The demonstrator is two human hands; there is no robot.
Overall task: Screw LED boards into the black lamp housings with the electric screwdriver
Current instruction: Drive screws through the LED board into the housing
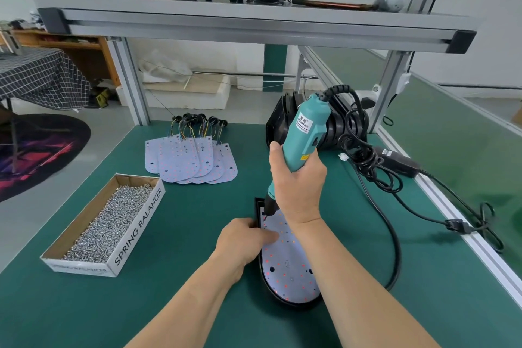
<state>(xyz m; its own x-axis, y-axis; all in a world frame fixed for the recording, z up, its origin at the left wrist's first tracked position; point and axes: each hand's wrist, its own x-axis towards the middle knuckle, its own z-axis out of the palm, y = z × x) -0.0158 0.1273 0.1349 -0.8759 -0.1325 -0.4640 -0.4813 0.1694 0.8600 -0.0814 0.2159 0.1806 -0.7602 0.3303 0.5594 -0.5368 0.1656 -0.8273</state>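
Gripping screwdriver in right hand.

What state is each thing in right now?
Screwdriver: upright, right hand grips it, bit at far corner of board.
Board: seated in housing, left hand presses it.
Spare boards: loose, overlapping pile.
Screw box: open, holds many screws.
Spare housings: stacked at back.

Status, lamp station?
Right hand grips electric screwdriver, bit at far corner of LED board. Left hand presses it into black housing. Cord lies right, not blocking.
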